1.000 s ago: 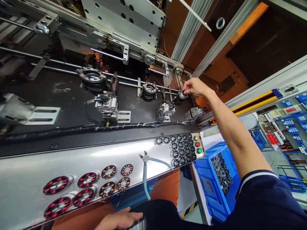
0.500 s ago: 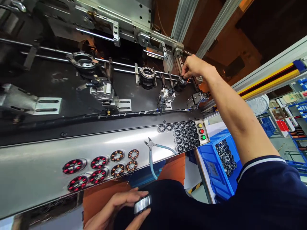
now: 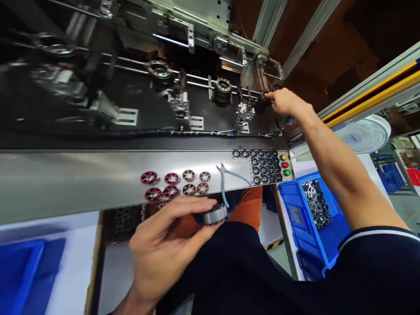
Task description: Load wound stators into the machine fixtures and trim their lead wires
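Observation:
My left hand [image 3: 164, 245] is closed, with thumb and fingers pinching a short, round motor stator [image 3: 215, 215] by its two ends. Its side is bare grey metal and its rims are black. My right hand [image 3: 285, 101] reaches to the far right of the machine, fingers bent, fingertips at the top of a dark cylindrical holder [image 3: 261, 103]. Whatever may be between those fingertips is too small to make out. On the metal ledge [image 3: 82, 179] stand several copper-wound stators [image 3: 189, 176], some showing red. Several black stators [image 3: 265, 166] sit packed at its right end.
Cutting pliers [image 3: 223, 170] with blue handles overhang the ledge edge. Yellow, red and green buttons [image 3: 285, 165] are at its right end. A blue bin [image 3: 297, 218] holds black parts. Another ring holder [image 3: 223, 89], rods and brackets stand on the machine bed. A white fan [image 3: 367, 133] is at right.
My left hand has risen with the stator towards the ledge edge. My right hand stays at the far-right holder, now lower over its top. The view has shifted left.

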Action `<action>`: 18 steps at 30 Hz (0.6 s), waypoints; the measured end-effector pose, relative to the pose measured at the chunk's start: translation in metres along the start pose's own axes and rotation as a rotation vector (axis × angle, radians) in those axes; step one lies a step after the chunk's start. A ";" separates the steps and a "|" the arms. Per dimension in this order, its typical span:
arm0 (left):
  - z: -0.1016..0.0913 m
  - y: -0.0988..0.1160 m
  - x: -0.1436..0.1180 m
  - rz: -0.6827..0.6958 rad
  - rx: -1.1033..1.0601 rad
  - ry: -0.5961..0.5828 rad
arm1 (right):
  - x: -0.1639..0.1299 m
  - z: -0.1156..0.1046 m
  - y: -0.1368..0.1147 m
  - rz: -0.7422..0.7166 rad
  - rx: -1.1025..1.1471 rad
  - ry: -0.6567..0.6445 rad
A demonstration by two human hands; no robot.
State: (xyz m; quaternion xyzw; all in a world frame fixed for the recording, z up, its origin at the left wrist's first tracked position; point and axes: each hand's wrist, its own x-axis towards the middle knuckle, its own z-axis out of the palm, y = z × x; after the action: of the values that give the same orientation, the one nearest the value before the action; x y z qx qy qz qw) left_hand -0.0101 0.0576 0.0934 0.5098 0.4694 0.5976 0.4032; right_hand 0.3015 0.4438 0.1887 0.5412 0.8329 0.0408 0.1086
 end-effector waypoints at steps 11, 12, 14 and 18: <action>-0.005 0.025 -0.011 0.258 0.126 0.248 | -0.204 -0.037 -0.211 -0.650 1.293 -0.212; -0.005 0.027 -0.011 0.264 0.150 0.239 | -0.207 -0.033 -0.218 -0.619 1.378 -0.244; -0.005 0.032 -0.010 0.236 0.151 0.216 | -0.204 -0.026 -0.222 -0.480 1.562 -0.340; -0.018 0.027 -0.025 0.162 0.167 0.266 | -0.190 -0.020 -0.212 -0.244 1.870 -0.522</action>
State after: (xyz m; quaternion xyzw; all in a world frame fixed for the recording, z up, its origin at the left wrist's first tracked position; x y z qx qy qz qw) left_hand -0.0239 0.0251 0.1133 0.4944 0.5237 0.6493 0.2443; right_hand 0.1819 0.1846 0.1951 0.3111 0.5297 -0.7683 -0.1799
